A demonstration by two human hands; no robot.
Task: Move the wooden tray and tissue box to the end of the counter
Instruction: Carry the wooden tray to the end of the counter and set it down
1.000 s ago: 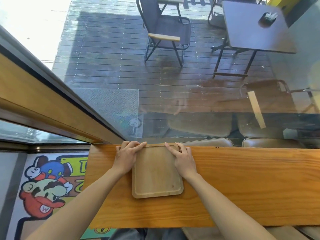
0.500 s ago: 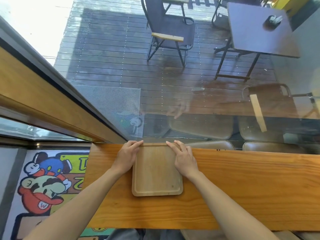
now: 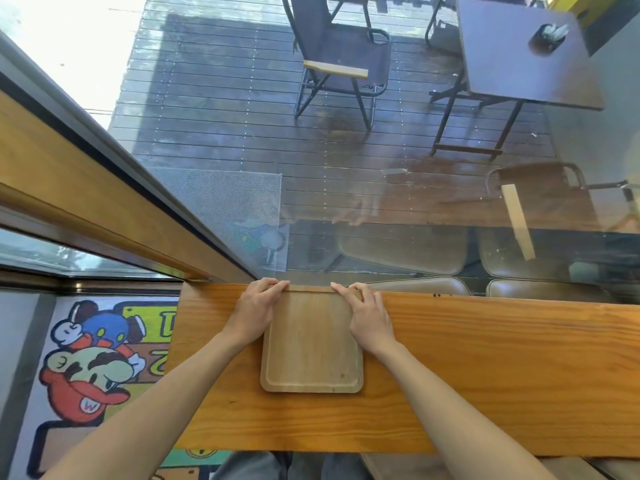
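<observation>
A pale square wooden tray point(image 3: 311, 344) with rounded corners lies flat on the orange-brown wooden counter point(image 3: 485, 375), its far edge against the window glass. My left hand point(image 3: 254, 313) grips the tray's far left corner, fingers curled over the rim. My right hand point(image 3: 367, 315) holds the far right corner the same way. The counter's left end is a short way to the left of the tray. No tissue box is in view.
A large window point(image 3: 381, 150) rises right behind the counter, showing a deck with a folding chair point(image 3: 341, 60) and a dark table point(image 3: 519, 53). Left of the counter's end lies a cartoon floor mat point(image 3: 93, 372). Brown stool seats point(image 3: 426, 285) sit beyond the counter.
Both hands stay on the tray's far corners. The tray sits in nearly the same place; only my head view shifts a little.
</observation>
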